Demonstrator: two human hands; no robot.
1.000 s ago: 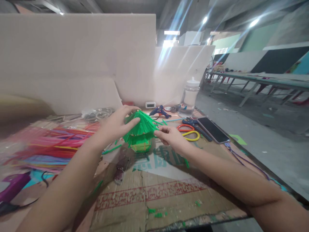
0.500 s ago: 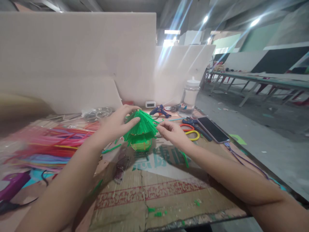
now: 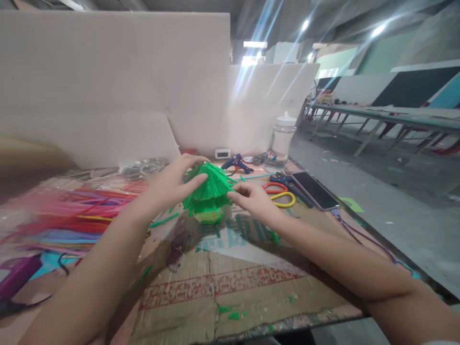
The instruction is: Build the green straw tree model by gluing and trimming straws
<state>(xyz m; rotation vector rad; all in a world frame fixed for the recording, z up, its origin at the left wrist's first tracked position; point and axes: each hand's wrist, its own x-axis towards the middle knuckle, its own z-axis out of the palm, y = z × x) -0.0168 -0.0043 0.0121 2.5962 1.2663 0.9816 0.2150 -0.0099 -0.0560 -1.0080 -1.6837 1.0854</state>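
A green tiered cone (image 3: 206, 189), built of pipe-cleaner-like strips, stands on a rounded lighter green base (image 3: 209, 216) on the cardboard. My left hand (image 3: 185, 177) is closed round the cone's upper left side, its thumb across the front and the fingers behind. On the right side, my right hand (image 3: 249, 195) pinches the fringe at the cone's lower edge with thumb and forefinger. Red and yellow handled scissors (image 3: 283, 199) lie just beyond my right hand. Loose green strips (image 3: 163, 220) are scattered near the base.
Bundles of coloured pipe cleaners (image 3: 79, 215) cover the left side, with a purple glue gun (image 3: 19, 278) in front. At the back are a blue glue gun (image 3: 237, 164), a small white clock (image 3: 222, 154) and a clear bottle (image 3: 281, 143). A phone (image 3: 315, 190) lies at right.
The view has shifted slightly. My right hand has moved a little down and inward along the cone's edge; my left hand keeps its hold.
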